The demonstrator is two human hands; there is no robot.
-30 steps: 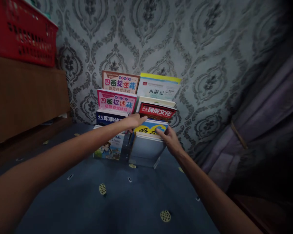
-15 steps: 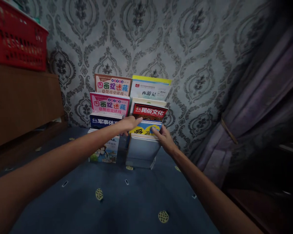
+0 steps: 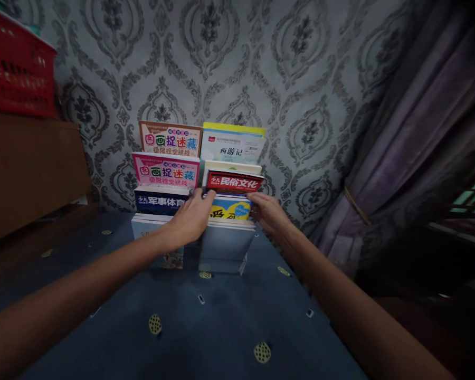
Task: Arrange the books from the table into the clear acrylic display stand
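Two columns of books stand in stepped rows before the wall. In the right column is a yellow and blue book, upright behind a pale grey-blue book. My left hand is closed at its left edge, fingers curled between the columns. At its upper right corner, my right hand pinches the edge, some fingertips hidden. Just behind rises a red-topped book, and further back a yellow-topped book. The left column holds a brown-bordered book, a pink book and a dark blue book.
A red plastic basket sits on a brown box at the left. Patterned wallpaper covers the wall behind. On the right hangs a tied purple-grey curtain. Dark blue patterned cloth lies under the books.
My left hand has drawn back from the top of the yellow and blue book to its left edge. My right thumb has slid off its cover to the upper right corner. The view has shifted slightly.
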